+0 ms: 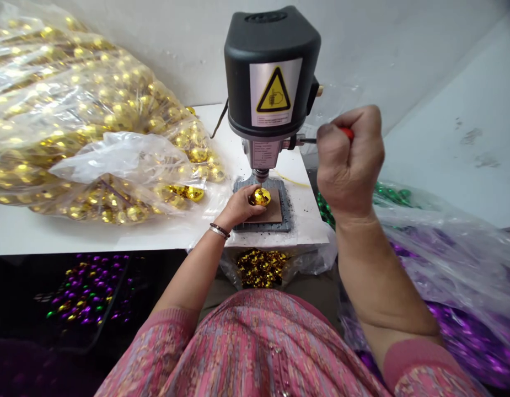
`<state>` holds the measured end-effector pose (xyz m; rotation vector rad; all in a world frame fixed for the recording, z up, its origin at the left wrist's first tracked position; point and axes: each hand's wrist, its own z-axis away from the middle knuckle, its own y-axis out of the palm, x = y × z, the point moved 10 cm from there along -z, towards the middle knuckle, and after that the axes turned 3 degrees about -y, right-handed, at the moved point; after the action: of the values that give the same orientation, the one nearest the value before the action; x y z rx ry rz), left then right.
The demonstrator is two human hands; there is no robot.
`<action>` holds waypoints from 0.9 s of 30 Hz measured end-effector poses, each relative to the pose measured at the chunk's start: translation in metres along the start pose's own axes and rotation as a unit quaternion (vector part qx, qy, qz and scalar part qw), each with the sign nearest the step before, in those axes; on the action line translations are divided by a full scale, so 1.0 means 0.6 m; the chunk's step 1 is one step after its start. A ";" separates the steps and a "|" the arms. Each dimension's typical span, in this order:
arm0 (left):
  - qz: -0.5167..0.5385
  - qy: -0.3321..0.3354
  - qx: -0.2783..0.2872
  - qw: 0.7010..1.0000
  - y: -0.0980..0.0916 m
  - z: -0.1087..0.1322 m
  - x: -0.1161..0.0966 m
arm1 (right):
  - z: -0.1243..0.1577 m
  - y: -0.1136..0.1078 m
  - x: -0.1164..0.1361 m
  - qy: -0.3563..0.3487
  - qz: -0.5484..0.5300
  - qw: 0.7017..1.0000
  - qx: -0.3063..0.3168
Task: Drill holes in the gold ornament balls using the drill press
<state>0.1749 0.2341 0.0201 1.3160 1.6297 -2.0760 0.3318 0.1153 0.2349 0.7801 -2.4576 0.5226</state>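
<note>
A black drill press (pixel 273 82) with a yellow warning triangle stands at the middle of the table. Under its thin bit sits a shiny gold ball (pixel 261 197), on a brown board (pixel 273 214) over the grey base. My left hand (pixel 243 207) grips the ball from the left, thumb in front and fingers behind; the bit meets or nearly meets the ball's top. My right hand (pixel 352 157) is closed around the red-knobbed lever (pixel 308 141) at the drill's right side.
A big clear bag of gold balls (pixel 93 116) fills the table's left. A bag of gold pieces (pixel 261 267) hangs at the front edge. Bags with green (pixel 393 194) and purple shiny items (pixel 470 336) lie at right. Colourful balls (pixel 89 289) are below left.
</note>
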 end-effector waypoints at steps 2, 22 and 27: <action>0.039 -0.011 0.008 0.999 0.006 -0.001 0.008 | -0.027 0.002 0.000 0.035 0.015 0.999 0.001; 0.015 -0.023 -0.003 1.000 0.003 0.006 0.011 | 0.038 -0.017 0.006 -0.038 0.097 0.994 -0.027; 0.013 -0.017 -0.005 1.000 0.005 0.006 0.014 | 0.082 -0.017 -0.019 -0.035 0.116 0.992 -0.043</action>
<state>0.1700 0.2329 0.0122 1.2834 1.5993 -2.0609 0.3290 0.0884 0.1911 0.4875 -2.6332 0.4751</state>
